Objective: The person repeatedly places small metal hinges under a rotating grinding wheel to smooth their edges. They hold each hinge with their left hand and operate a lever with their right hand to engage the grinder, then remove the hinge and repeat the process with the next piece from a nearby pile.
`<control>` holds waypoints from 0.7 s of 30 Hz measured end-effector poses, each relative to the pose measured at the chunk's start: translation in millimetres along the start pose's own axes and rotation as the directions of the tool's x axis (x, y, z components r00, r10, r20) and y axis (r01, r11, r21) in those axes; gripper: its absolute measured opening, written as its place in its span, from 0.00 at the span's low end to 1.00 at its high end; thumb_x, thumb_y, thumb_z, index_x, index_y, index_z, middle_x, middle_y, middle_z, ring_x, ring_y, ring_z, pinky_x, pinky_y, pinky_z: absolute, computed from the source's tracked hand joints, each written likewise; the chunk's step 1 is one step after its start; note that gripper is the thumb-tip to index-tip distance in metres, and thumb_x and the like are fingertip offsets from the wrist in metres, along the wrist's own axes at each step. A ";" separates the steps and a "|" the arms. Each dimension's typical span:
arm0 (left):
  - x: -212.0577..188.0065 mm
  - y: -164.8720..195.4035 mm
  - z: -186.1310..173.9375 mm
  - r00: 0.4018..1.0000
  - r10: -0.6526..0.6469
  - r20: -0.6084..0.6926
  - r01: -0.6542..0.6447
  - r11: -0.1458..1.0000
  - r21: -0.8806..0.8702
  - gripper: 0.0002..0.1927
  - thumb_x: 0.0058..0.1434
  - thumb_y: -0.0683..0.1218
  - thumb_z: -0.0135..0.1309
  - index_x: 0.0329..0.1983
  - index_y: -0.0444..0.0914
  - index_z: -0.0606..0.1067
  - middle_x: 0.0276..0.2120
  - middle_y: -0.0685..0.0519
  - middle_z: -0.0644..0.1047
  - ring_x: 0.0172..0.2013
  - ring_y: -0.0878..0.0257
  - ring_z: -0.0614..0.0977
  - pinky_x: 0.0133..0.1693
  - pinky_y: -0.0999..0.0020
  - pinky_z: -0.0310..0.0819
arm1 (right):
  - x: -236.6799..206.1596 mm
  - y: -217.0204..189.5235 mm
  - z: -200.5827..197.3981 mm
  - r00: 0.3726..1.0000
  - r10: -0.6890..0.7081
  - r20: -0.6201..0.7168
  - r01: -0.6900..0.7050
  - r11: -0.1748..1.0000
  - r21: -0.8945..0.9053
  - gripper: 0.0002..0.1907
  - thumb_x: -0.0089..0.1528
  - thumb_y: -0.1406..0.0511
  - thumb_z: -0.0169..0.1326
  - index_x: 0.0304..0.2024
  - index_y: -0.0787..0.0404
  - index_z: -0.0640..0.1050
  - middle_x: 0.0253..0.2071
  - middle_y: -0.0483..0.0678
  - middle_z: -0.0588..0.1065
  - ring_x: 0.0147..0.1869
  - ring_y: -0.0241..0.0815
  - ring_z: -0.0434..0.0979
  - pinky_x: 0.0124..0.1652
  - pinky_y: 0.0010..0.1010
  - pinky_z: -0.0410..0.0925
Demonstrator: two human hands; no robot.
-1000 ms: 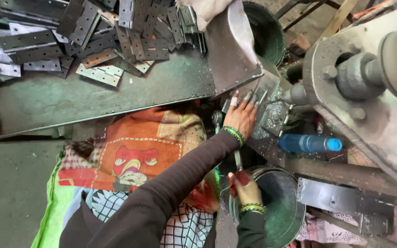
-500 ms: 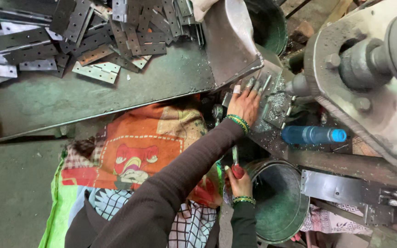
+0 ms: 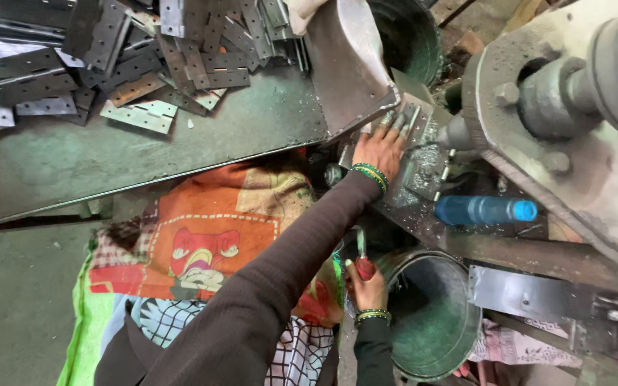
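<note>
Head view: left hand [image 3: 379,146] lies flat, fingers spread, pressing metal plate [image 3: 413,154] on machine bed beside grey chute [image 3: 345,64]; nothing clasped. Right hand [image 3: 368,286] clenched round red-handled tool [image 3: 363,261], just beside rim of green metal bucket [image 3: 430,322]. Green bangles on both wrists. Blue bottle [image 3: 484,210] lies on machine frame, right of plate. Pile of metal hinges [image 3: 144,50] on green table [image 3: 144,154], upper left. Patterned orange cloth [image 3: 202,236] over lap.

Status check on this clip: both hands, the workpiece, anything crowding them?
Left hand flat on metal hinge plate at the machine bed. Right hand gripping red-handled lever beside green bucket. Blue bottle lies close by.
</note>
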State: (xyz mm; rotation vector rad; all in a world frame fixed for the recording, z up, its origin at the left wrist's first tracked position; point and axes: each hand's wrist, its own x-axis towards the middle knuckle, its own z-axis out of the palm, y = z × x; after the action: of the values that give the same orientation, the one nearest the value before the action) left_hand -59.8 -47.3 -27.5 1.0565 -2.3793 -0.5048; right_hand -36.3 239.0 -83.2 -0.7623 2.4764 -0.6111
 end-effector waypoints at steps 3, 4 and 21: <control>1.2 -6.7 -0.3 0.992 0.018 0.125 -0.022 0.999 0.030 0.28 0.67 0.53 0.41 0.71 0.48 0.65 0.71 0.60 0.64 0.68 0.57 0.65 0.64 0.46 0.61 | -2.7 7.8 3.3 0.999 -0.042 0.032 0.035 0.981 0.189 0.29 0.56 0.47 0.66 0.44 0.65 0.80 0.35 0.50 0.82 0.39 0.44 0.83 0.42 0.34 0.73; 8.9 -10.8 -3.3 0.989 0.022 0.147 -0.030 0.998 0.051 0.29 0.68 0.55 0.41 0.73 0.48 0.63 0.72 0.61 0.62 0.70 0.57 0.64 0.65 0.46 0.61 | -2.0 0.9 -1.4 0.993 -0.115 0.031 0.102 0.954 0.280 0.28 0.55 0.48 0.66 0.43 0.65 0.80 0.36 0.49 0.83 0.40 0.43 0.83 0.42 0.33 0.73; -91.1 -26.8 -55.4 0.935 0.339 0.108 -0.337 0.941 -0.033 0.27 0.67 0.49 0.51 0.70 0.40 0.66 0.67 0.51 0.67 0.72 0.53 0.63 0.73 0.34 0.39 | 5.2 -64.7 -77.4 0.941 0.264 0.210 -0.222 0.953 -0.206 0.36 0.53 0.38 0.59 0.48 0.59 0.78 0.26 0.54 0.80 0.20 0.48 0.77 0.27 0.39 0.71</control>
State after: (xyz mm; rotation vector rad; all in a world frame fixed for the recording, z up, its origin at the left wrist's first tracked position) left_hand 40.3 -2.2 -21.5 0.6032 -2.5797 -0.4621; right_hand -57.3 208.5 10.9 -0.5429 2.3733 -0.1958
